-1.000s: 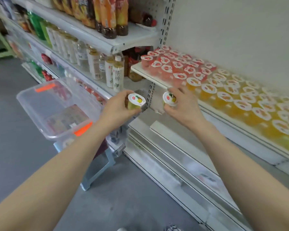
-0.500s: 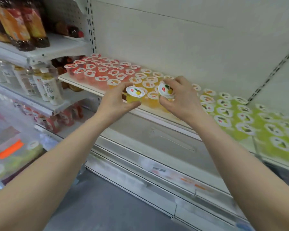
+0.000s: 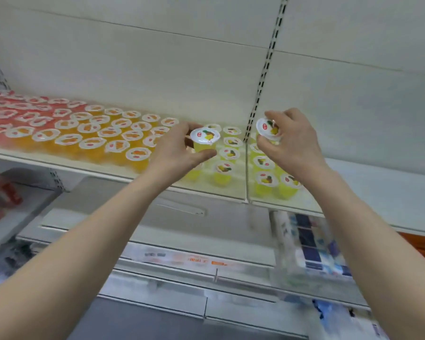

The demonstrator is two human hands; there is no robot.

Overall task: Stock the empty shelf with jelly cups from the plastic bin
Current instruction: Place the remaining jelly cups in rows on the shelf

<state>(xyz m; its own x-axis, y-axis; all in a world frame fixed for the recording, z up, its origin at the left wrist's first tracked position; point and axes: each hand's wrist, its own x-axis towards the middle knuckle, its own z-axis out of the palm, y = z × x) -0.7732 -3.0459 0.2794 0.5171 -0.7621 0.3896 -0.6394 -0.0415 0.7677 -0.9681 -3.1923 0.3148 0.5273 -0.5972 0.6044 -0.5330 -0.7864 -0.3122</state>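
Note:
My left hand (image 3: 177, 150) grips a yellow jelly cup (image 3: 205, 141) upright, just above the yellow cups standing on the white shelf (image 3: 88, 165). My right hand (image 3: 292, 141) holds a second yellow jelly cup (image 3: 268, 128), tilted with its lid facing me, over the group of yellow cups (image 3: 265, 180) right of the shelf divider. Rows of red cups (image 3: 15, 111) and orange cups (image 3: 103, 133) fill the shelf's left part. The plastic bin is out of view.
The shelf stretch to the right (image 3: 383, 192) is bare white. A slotted upright rail (image 3: 265, 69) runs down the back wall between the two hands. Lower shelves with price strips (image 3: 196, 261) and blurred packaged goods (image 3: 312, 244) lie below.
The view has swung right along the shelf, and the bin and bottles have left the frame. Both hands carried their cups from the bin side to the yellow section, the right hand further right.

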